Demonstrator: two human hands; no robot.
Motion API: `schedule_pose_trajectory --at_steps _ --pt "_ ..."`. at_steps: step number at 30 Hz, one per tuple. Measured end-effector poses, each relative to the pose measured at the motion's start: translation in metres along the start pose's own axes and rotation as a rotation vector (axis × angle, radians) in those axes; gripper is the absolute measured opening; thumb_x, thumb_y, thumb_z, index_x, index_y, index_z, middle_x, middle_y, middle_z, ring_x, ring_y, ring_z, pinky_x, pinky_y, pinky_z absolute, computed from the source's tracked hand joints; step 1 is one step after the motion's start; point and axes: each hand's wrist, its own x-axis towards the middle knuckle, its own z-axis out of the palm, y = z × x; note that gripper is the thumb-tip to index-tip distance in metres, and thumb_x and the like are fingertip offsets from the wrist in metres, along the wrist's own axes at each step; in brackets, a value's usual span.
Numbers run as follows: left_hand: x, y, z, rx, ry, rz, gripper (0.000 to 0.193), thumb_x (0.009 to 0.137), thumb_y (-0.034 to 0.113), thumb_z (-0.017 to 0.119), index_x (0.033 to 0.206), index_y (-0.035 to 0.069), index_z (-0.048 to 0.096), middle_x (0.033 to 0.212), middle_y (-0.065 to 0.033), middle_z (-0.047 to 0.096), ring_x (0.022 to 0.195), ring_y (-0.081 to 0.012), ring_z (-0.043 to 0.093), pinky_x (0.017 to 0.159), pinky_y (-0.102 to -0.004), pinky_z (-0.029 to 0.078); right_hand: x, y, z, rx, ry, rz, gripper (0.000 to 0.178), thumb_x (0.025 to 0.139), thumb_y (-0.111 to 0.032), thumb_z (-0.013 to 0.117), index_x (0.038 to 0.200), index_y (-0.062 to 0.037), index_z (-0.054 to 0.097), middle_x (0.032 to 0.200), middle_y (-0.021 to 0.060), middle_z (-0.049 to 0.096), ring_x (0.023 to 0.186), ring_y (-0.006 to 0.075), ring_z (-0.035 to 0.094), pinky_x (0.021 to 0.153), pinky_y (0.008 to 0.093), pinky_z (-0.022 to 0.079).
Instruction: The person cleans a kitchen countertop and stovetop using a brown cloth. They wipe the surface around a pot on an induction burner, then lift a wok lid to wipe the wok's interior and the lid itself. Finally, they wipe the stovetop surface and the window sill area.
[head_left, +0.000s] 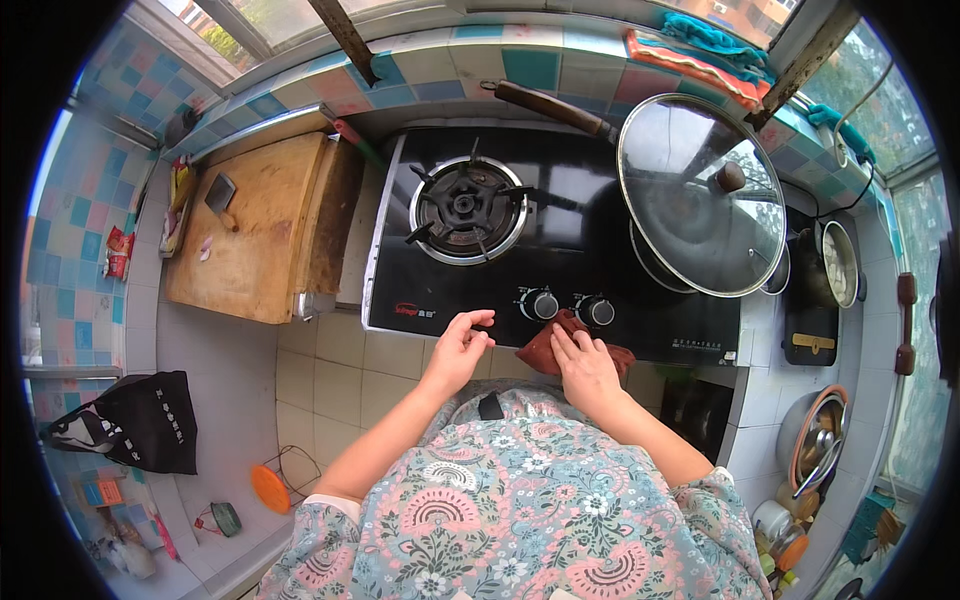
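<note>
My right hand [588,372] presses a reddish-brown cloth [540,352] against the front edge of the black glass gas stove [450,290]. Bunched up, the cloth reaches just below two round control knobs [541,304]. Its folds stick out on both sides of my fingers. My left hand [460,350] hovers at the stove's front edge, fingers loosely bent and apart, with nothing in it. On the left burner [465,205] there is no pan. A wok with a glass lid [690,220] covers the right burner, its wooden handle pointing to the back left.
Left of the stove lies a thick wooden chopping board [240,250] with a cleaver [220,195]. A small pot [838,262] stands on a black hob [808,330] at right. Nearer are stacked metal bowls [815,435] and jars [775,520]. A black bag [150,425] sits at left.
</note>
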Motion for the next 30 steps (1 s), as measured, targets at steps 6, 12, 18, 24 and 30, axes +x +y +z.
schedule_pose_trajectory --at_steps 6,12,18,24,30 --pt "0.014 -0.002 -0.030 0.050 -0.196 0.058 0.036 0.095 0.003 0.050 0.130 0.006 0.052 0.118 -0.0054 0.055 0.092 -0.0105 0.062 0.078 -0.0251 0.048 0.035 -0.050 0.007 0.124 0.107 0.185 0.061 0.072 -0.015 0.060 0.129 0.0068 0.053 0.140 0.0163 0.050 0.108 0.0256 0.051 0.080 0.0357 0.043" --pt "0.014 -0.003 -0.100 0.076 -0.312 0.069 0.031 0.094 0.000 0.050 0.124 0.002 0.056 0.115 -0.0078 0.053 0.091 -0.0128 0.063 0.083 -0.0253 0.051 0.089 -0.107 0.020 0.027 0.048 0.596 0.069 0.078 -0.021 0.058 0.137 0.0120 0.041 0.146 0.0242 0.039 0.119 0.0291 0.046 0.086 0.0389 0.043" --pt "0.020 -0.015 -0.151 0.074 -0.457 0.113 0.030 0.094 0.001 0.050 0.124 0.002 0.057 0.112 -0.0075 0.055 0.093 -0.0134 0.063 0.084 -0.0261 0.050 0.140 -0.117 0.016 0.062 -0.087 0.932 0.072 0.081 -0.020 0.056 0.140 0.0135 0.035 0.149 0.0256 0.034 0.127 0.0298 0.042 0.090 0.0394 0.043" --pt "0.029 -0.020 -0.195 0.060 -0.560 0.079 0.029 0.095 0.002 0.049 0.123 0.002 0.057 0.111 -0.0069 0.056 0.094 -0.0133 0.061 0.085 -0.0267 0.050 0.152 -0.126 0.009 0.233 0.026 1.106 0.070 0.078 -0.016 0.059 0.139 0.0101 0.038 0.150 0.0204 0.036 0.128 0.0305 0.042 0.094 0.0410 0.044" --pt "0.022 -0.026 -0.219 0.066 -0.556 0.031 0.028 0.095 0.003 0.049 0.122 0.002 0.057 0.110 -0.0067 0.057 0.092 -0.0135 0.062 0.085 -0.0271 0.049 0.134 -0.139 0.002 0.341 0.015 1.126 0.071 0.074 -0.014 0.061 0.140 0.0032 0.041 0.151 0.0131 0.037 0.125 0.0300 0.045 0.101 0.0380 0.046"
